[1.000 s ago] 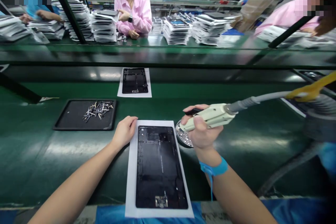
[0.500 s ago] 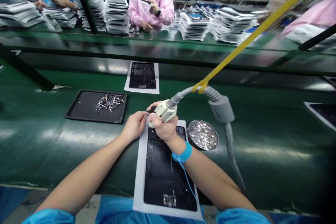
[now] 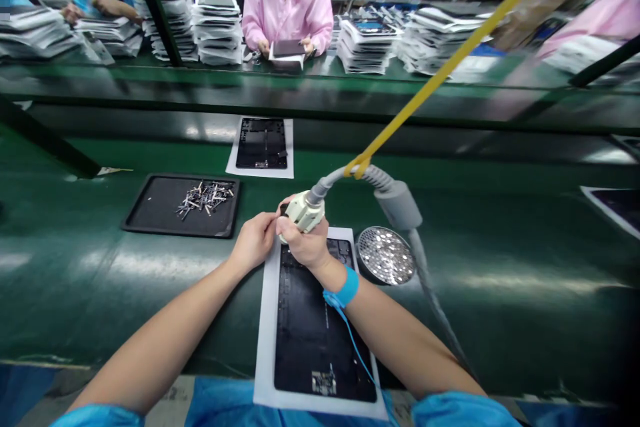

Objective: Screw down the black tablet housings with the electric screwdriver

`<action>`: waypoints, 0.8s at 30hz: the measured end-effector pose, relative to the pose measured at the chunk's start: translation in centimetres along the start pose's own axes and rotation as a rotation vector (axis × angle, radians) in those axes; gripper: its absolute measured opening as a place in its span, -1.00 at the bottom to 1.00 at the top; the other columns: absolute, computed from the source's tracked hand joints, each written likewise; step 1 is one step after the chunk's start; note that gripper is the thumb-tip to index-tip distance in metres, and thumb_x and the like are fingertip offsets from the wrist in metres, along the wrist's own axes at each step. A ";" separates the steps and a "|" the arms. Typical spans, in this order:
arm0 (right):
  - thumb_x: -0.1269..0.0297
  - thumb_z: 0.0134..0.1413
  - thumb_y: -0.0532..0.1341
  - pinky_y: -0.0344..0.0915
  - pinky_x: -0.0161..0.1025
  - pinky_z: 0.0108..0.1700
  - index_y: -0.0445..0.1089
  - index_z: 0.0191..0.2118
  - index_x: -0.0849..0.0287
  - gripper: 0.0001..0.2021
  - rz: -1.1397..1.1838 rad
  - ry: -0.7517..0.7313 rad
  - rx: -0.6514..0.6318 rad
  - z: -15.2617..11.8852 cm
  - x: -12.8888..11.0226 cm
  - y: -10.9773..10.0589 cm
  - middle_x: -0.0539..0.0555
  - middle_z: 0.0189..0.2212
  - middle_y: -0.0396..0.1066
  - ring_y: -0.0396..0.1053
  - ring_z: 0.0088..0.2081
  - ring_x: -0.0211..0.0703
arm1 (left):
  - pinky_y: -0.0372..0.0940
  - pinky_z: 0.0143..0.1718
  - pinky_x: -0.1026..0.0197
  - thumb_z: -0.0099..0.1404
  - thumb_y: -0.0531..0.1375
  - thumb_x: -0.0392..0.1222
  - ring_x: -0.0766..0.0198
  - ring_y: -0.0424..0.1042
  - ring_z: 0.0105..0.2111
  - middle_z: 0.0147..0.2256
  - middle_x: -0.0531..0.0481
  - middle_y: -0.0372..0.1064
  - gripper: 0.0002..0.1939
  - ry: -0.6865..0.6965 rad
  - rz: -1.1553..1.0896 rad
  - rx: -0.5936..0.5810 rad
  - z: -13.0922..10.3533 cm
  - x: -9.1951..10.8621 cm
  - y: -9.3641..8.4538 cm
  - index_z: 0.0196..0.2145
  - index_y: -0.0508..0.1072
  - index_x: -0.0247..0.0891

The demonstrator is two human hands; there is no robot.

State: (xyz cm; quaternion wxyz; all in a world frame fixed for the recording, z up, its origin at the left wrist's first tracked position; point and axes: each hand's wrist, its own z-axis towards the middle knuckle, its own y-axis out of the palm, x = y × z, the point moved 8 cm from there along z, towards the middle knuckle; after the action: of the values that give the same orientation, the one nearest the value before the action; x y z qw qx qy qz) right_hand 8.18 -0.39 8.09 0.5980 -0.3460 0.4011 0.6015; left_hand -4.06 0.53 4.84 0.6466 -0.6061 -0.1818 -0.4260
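My right hand is wrapped round a cream-coloured hand-held device with a thick grey cable, over the top end of a black tablet housing. The housing lies on a white sheet at the bench's near edge. My left hand has its fingers pinched close to the device's left side, at the sheet's top left corner. A small dark part shows between the hands; what the left fingertips hold is hidden. A blue wrist strap circles my right wrist.
On the left lies a black tray with small metal parts. A round dish of shiny discs sits right of the housing. Another housing lies beyond. A yellow band suspends the grey cable. Across, a person in pink sits among stacks.
Both hands keep nearly the same pose; the device and cable have shifted slightly left in view. The person in pink has lowered a raised flat piece to the bench.
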 end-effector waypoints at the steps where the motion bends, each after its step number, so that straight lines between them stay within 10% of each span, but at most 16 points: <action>1: 0.15 0.11 0.36 0.47 -0.21 -0.32 0.37 -0.15 0.09 -0.74 0.030 -0.009 0.006 0.1 -0.2 0.0 0.00 -0.34 0.46 0.42 -0.44 -0.23 | 0.39 -0.18 0.18 0.45 0.06 -0.25 0.17 0.50 -0.29 -0.31 -0.07 0.53 -0.76 0.006 0.001 0.000 0.0 -0.1 -0.1 -0.18 0.53 -0.26; 5: 0.19 0.16 0.34 0.44 -0.30 -0.45 0.35 -0.06 0.05 -0.73 0.153 -0.063 0.074 0.7 -2.7 -2.1 -0.01 -0.24 0.48 0.42 -0.52 -0.32 | 0.40 -0.13 0.17 0.47 0.05 -0.21 0.17 0.52 -0.24 -0.25 -0.07 0.55 -0.74 0.059 0.035 -0.002 -0.1 -0.1 -0.2 -0.14 0.54 -0.24; 15: 0.26 0.10 0.36 0.43 -0.25 -0.53 0.40 -0.10 0.08 -0.75 -0.107 -0.226 0.406 -1.1 -7.6 -17.2 -0.03 -0.32 0.49 0.42 -0.60 -0.29 | 0.34 -0.04 -0.05 0.30 0.33 0.07 -0.09 0.42 -0.03 -0.07 -0.20 0.48 -0.56 0.202 0.468 -0.143 1.8 4.3 4.0 0.02 0.51 -0.24; 20: 0.28 0.13 0.34 0.40 -0.27 -0.52 0.41 -0.08 0.08 -0.77 -0.114 -0.189 0.415 -1.0 -5.7 -18.2 -0.03 -0.33 0.50 0.42 -0.59 -0.30 | 0.30 -0.23 0.13 0.42 0.22 -0.10 0.11 0.48 -0.29 -0.33 -0.05 0.48 -0.81 0.259 0.473 -0.446 4.7 5.3 7.6 -0.31 0.57 -0.18; 24: 0.28 0.12 0.35 0.39 -0.31 -0.52 0.41 -0.09 0.07 -0.77 -0.098 -0.186 0.400 -0.5 -5.0 -17.8 -0.03 -0.32 0.50 0.42 -0.58 -0.32 | 0.28 -0.21 0.14 0.43 0.20 -0.13 0.07 0.47 -0.22 -0.27 -0.10 0.47 -0.78 0.323 0.530 -0.370 8.5 5.2 7.5 -0.33 0.59 -0.20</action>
State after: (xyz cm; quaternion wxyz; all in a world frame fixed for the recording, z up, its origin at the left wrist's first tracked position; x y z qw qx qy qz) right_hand 26.09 -3.69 11.13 0.7179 -0.1824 0.4381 0.5094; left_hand 7.06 6.10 5.71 0.6342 -0.6640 0.1664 -0.3593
